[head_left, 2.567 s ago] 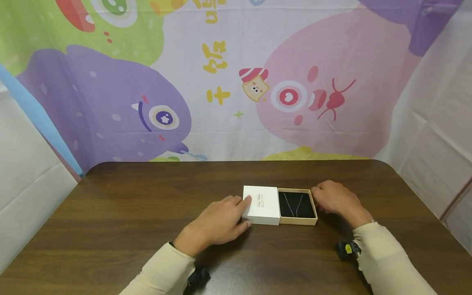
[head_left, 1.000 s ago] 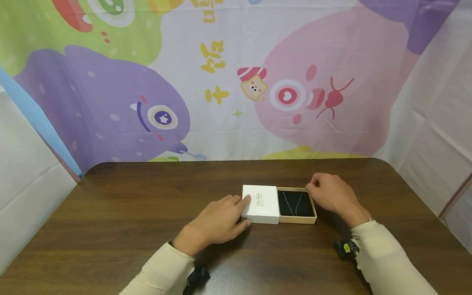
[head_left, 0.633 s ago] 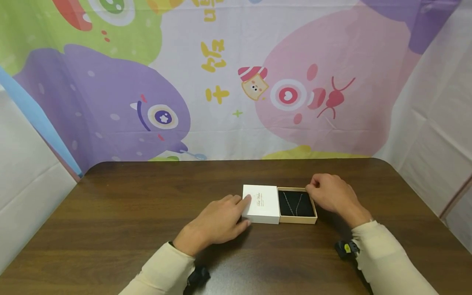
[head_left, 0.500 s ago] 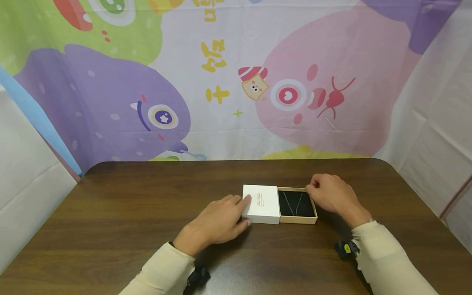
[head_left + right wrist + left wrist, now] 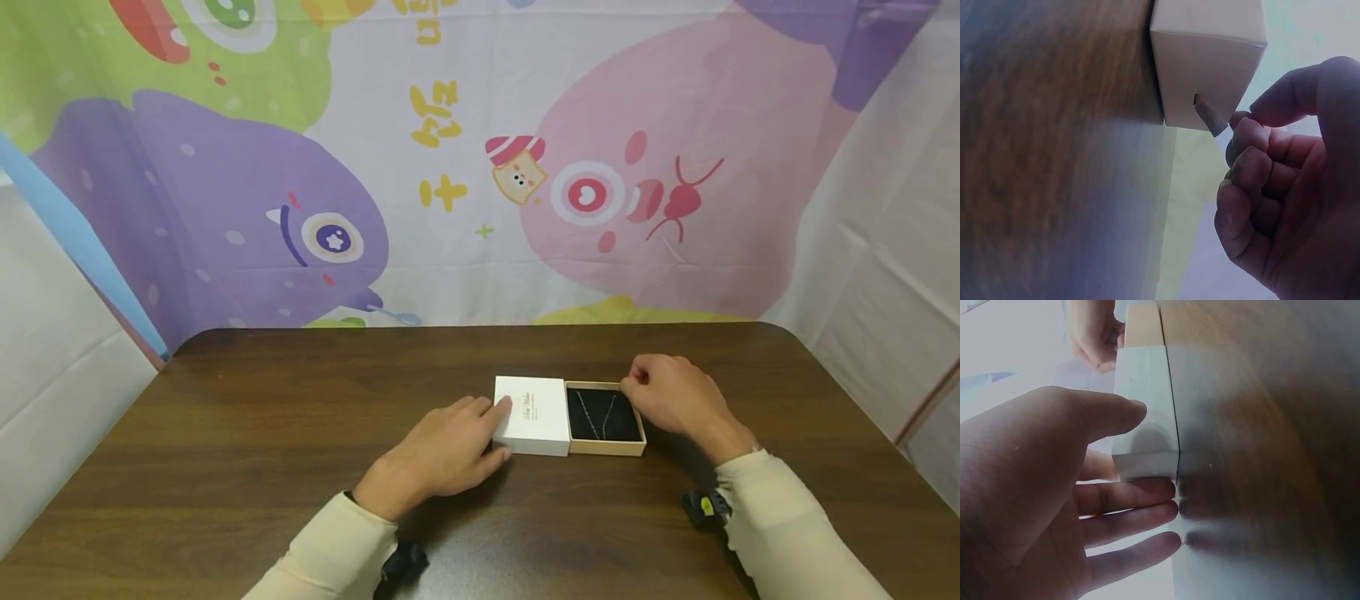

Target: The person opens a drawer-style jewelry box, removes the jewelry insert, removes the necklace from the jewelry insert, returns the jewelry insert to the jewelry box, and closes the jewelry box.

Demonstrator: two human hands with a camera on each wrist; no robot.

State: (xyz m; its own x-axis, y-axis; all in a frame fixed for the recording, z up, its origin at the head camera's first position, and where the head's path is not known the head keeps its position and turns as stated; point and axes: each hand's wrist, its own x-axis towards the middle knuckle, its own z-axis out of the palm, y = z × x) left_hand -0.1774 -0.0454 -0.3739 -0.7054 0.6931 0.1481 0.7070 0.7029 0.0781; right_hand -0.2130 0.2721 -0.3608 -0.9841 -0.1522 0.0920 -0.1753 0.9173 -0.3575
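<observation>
A white jewelry box sleeve (image 5: pixel 540 423) lies on the table, its cardboard drawer (image 5: pixel 607 447) slid out to the right. In the drawer, a thin necklace (image 5: pixel 588 415) runs in two strands over a black pad (image 5: pixel 627 418). My left hand (image 5: pixel 442 450) is at the sleeve's left end, index finger on top and thumb by the front side; its other fingers are fairly straight in the left wrist view. Curled fingers of my right hand (image 5: pixel 675 396) are right at the drawer's far right corner, thumb and index tips together. A short tab (image 5: pixel 1210 117) sticks out of the drawer's end.
The brown wooden table (image 5: pixel 262 467) carries the box right of its middle. A cartoon-printed cloth (image 5: pixel 450 250) hangs behind the far edge, with pale cloth (image 5: pixel 892 275) at the right side. Each wrist wears a small black camera (image 5: pixel 705 507).
From the drawer's right end, my right hand has shifted a little left and farther back to the rim's far corner, then stayed there. The left hand and box are practically still.
</observation>
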